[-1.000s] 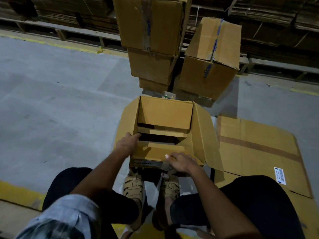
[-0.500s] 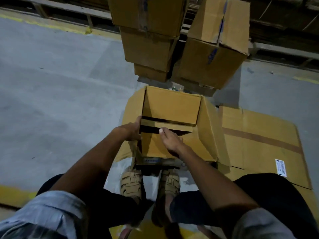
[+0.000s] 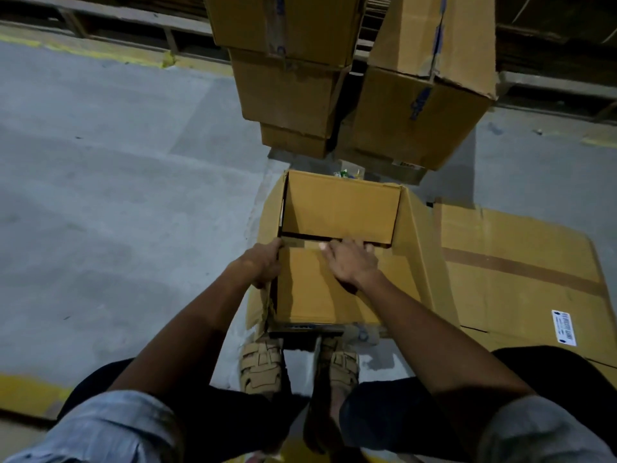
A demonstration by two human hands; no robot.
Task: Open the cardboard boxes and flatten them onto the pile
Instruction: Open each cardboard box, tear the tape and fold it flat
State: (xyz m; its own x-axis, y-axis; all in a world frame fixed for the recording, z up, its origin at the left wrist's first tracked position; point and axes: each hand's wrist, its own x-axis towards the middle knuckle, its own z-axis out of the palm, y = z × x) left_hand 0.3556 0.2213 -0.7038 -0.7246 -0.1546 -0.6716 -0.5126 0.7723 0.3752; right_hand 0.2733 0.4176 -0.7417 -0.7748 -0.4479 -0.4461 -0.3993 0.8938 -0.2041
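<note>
open box [image 3: 340,212] under both hands

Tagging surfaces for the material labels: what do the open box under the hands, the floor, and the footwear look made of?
Open box: brown cardboard, matte, probably corrugated; creased flaps and a raw cut edge show.
Floor: grey concrete by its look, dull and blotchy, with worn yellow painted lines.
Sandals: tan woven straps, leather or synthetic; cannot tell which.
</note>
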